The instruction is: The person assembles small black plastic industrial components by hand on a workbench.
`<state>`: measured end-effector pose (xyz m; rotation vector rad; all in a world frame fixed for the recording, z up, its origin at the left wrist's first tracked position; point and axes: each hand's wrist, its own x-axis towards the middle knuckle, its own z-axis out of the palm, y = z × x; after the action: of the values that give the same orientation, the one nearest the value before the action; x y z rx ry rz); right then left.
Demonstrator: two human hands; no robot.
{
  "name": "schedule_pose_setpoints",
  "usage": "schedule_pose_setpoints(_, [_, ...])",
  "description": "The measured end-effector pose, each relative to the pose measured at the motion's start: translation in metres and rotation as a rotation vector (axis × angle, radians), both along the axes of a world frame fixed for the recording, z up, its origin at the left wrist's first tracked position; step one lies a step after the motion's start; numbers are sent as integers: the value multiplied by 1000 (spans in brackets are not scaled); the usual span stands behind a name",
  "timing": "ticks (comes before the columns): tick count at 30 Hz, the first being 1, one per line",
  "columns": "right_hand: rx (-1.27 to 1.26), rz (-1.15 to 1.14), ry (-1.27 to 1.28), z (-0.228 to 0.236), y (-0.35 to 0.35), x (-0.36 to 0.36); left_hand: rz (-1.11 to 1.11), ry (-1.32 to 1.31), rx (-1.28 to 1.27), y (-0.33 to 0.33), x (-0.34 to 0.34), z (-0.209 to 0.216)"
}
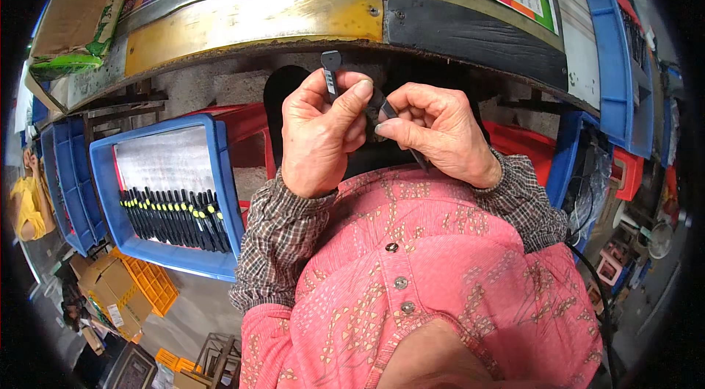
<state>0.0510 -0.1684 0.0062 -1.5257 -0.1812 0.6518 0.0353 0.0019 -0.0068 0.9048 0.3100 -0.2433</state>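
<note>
My left hand (317, 141) is closed, thumb against fingers, on a slim black part with a round head (331, 60). Its round end points up, away from my body, and grey bands mark the stem below it. Close by on the right, my right hand (444, 132) pinches a narrow black strip (388, 109) between thumb and fingers. One end of that strip shows above the thumb; the fingers hide much of the rest. Both hands are in front of my body, just short of the table edge, and a small gap separates them.
The worktable edge (257, 22), with yellow and black facing, runs across ahead. To my left, a blue tray (226, 191) holds several black slim pieces with yellow dots (176, 207). Blue bins (613, 58) stand at right. Cardboard boxes (110, 290) lie at lower left; another person (31, 202) is far left.
</note>
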Motion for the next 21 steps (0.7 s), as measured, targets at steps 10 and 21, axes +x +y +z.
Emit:
schedule_pose_setpoints(10, [-38,21,15,3,0,2,-40,101,-84,4,1,-2])
schedule_pose_setpoints(21, [-42,0,13,2,3,4,-35,106,-82,6,0,-2])
